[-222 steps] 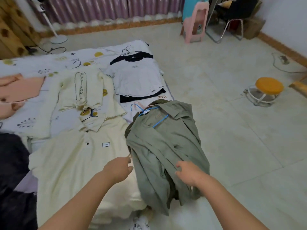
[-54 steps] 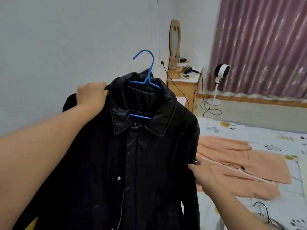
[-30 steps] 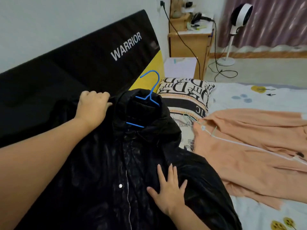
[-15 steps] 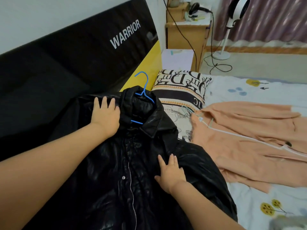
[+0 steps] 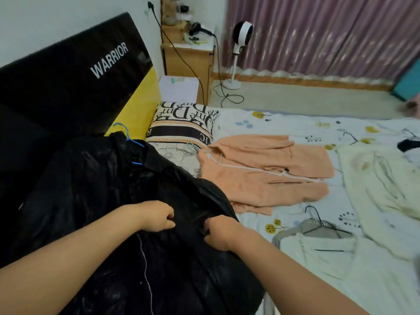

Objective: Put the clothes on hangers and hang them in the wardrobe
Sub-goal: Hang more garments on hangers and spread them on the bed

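Here the black jacket [image 5: 109, 201] lies face-up across the head of the bed [image 5: 295, 130], its collar toward the black headboard [image 5: 68, 83] and its right edge overlapping the patterned pillow [image 5: 181, 130]. The blue hanger [image 5: 130, 142] sits inside the collar, hook pointing toward the headboard. Half a second ago my palms were flat on the garment, the left near the collar, the right on the chest; now both have moved to mid-front. My left hand [image 5: 156, 215] curls its fingers into the fabric just beside the zip line, and my right hand [image 5: 219, 233] bunches a fold of the right front panel. Both hands therefore grip the jacket rather than press it.

I judge that the smoothing is finished and that I am drawing the two fronts together, probably to close or straighten the jacket before lifting it by the hanger. Hanging in the wardrobe is not yet done; no wardrobe is in view.

Beside the jacket lies the peach garment [image 5: 266, 171], with a pale hanger at its neck. Nearer me, a white garment [image 5: 341, 269] carries a black wire hanger [image 5: 322, 223], and a cream garment [image 5: 381, 189] is spread at the far right. These pieces appear to await the same trip.
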